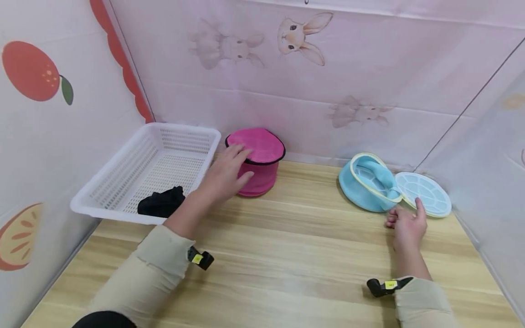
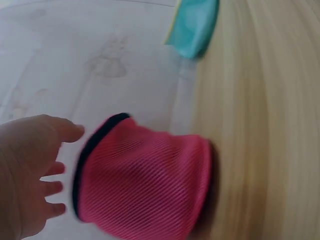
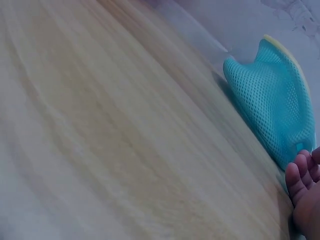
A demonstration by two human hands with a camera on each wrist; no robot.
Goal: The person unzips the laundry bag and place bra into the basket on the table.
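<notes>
Two mesh bags: pink bag [image 1: 259, 181] and blue bag [image 1: 355, 195], well apart along the rear of one table [image 1: 295, 255]. Pink bag: upright, just right of one basket [image 1: 116, 217]; a soft cylinder of ribbed mesh with one round pink lid [image 1: 264, 142], edged in black, over the top. Blue bag: near the right-hand corner, mouth open and tilted upward; pale yellow binding round the rim, one round blue lid [image 1: 428, 191] flat on the table to the right, patterned with a web of whitish lines. Two bare hands: left hand [image 1: 224, 176] with fingers spread, thumb apart, nothing in grasp, close to the pink lid's black edge, with a narrow gap in the left wrist view; right hand [image 1: 408, 226] at the near edge of the blue bag, index finger straight, other fingers loosely bent, nothing seen in grasp, contact with the bag not possible to tell. Basket: white, rectangular, slotted; inside, one black bundle [image 1: 161, 203], apparently cloth, toward the near end. Table: pale wood grain in long streaks. Sleeves [image 1: 135, 278], two, beige; wrist devices [image 1: 201, 258], two, black with yellow labels. Rear panel [image 1: 262, 107]: pinkish white, with three rabbit prints [image 1: 292, 38]; left panel [image 1: 45, 150]: white, with two fruit prints [image 1: 30, 70], one whole, one cut, and a red scalloped border [image 1: 116, 48].
</notes>
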